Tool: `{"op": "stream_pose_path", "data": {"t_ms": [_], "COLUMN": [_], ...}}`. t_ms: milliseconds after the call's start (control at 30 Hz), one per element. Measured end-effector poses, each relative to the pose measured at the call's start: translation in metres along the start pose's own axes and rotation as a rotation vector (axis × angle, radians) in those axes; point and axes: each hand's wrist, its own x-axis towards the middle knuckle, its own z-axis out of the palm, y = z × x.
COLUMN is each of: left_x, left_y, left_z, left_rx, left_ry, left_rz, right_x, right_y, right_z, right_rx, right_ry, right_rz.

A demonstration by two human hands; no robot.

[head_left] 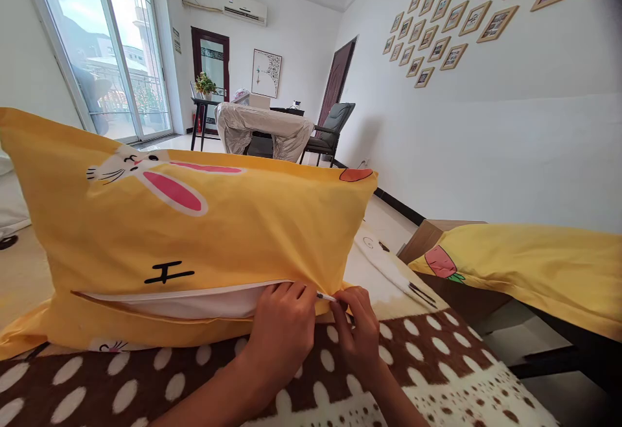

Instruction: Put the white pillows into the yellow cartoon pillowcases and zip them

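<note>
A yellow pillowcase (pixel 233 232) with a white rabbit print stands on its long side in front of me, filled out by a white pillow (pixel 208 304). The white insert shows through a long gap near the lower edge. At the right end of that gap, my left hand (pixel 284 323) is closed on the pillowcase's edge. My right hand (pixel 357 330) pinches the end of a white zipper (pixel 326 297) just to the right. Its fingertips hide the zipper's slider, if there is one. Both hands nearly meet at the case's lower right corner.
Beneath lies a brown blanket (pixel 175 386) with white dots. Another yellow pillowcase (pixel 534 265) with a carrot print rests at the right, by a wooden board (pixel 422 239). Farther back are a covered table (pixel 265 119) and a black chair (pixel 333 129).
</note>
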Motion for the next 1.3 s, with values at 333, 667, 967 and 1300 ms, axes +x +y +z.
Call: {"op": "stream_pose_path", "data": {"t_ms": [333,667,967,1300], "left_x": [-0.005,-0.042,-0.04,-0.042], "left_y": [0.001,-0.01,-0.018,-0.021], "left_z": [-0.016,-0.016,-0.01,-0.002], "left_rx": [0.08,0.142,0.17,0.132], "left_ry": [0.051,0.215,0.346,0.309], "left_rz": [0.137,0.237,0.214,0.211], "right_x": [-0.002,-0.005,0.067,0.055], "right_y": [0.003,0.006,-0.057,-0.043], "right_z": [-0.003,0.001,0.003,0.007], "right_rx": [-0.01,-0.138,-0.239,-0.18], "right_ry": [-0.085,-0.029,-0.595,-0.689], "right_rz": [-0.034,-0.215,-0.33,-0.22]}}
